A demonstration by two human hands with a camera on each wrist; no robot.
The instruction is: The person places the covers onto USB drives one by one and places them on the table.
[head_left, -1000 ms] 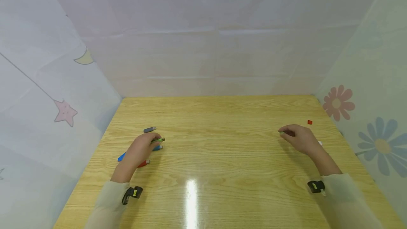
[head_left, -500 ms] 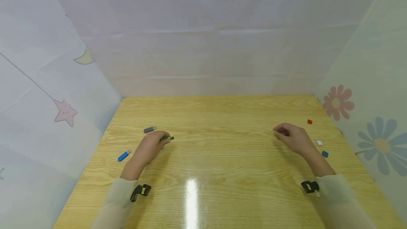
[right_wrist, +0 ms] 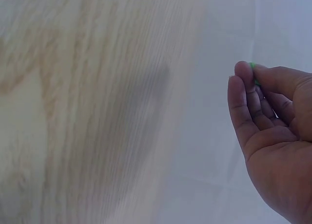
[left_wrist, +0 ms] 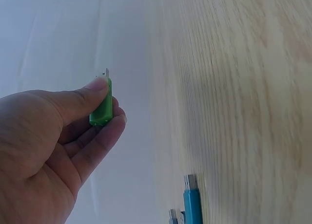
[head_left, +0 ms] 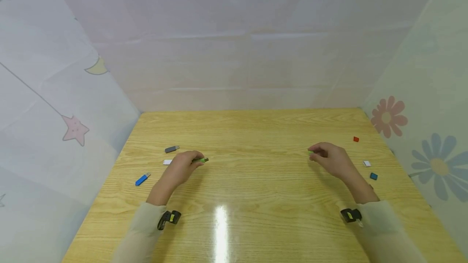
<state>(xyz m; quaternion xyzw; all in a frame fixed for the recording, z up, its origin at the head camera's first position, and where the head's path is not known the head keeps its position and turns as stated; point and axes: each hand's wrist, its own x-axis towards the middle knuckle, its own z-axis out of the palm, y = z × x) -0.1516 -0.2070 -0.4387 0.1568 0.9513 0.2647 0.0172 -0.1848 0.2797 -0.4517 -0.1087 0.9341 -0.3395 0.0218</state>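
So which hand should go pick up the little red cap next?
Probably the right hand: the red cap lies just beyond it, far from the left hand. But it already pinches a green cap.

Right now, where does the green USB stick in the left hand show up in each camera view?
Head: the green USB stick pokes out of the left hand, left of centre.
Left wrist: left of centre, pinched between thumb and fingers.
Right wrist: not in view.
Shared landmark: the wooden table.
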